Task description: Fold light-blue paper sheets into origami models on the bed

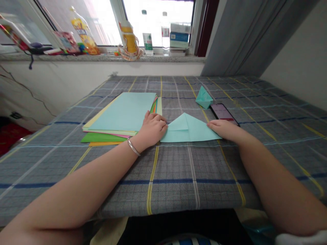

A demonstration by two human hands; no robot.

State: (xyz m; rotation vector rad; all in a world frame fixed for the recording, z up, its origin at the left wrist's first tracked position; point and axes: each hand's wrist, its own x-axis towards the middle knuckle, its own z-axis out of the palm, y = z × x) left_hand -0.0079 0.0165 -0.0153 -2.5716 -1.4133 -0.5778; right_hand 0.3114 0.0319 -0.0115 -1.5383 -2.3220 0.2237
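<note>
A sheet of light turquoise paper [198,128], folded into a wide triangle with its peak pointing away from me, lies on the plaid cloth. At its left corner, my left hand [154,128] has its fingers curled over the edge and wears a silver bangle at the wrist. My right hand [226,129] pinches the right corner, thumb hidden from view. A smaller flap shows a crease line on the left half of the triangle. Behind it stands a small folded turquoise paper shape [203,97], beside a phone [222,112] partly covered by my right hand.
A stack of coloured paper [122,110], pale blue on top, sits left of my left hand. The grey plaid cloth [173,194] covers the surface. On the windowsill [102,58] stand a yellow-labelled bottle [83,30], a yellow cup [129,39], clear bottles and boxes [179,35].
</note>
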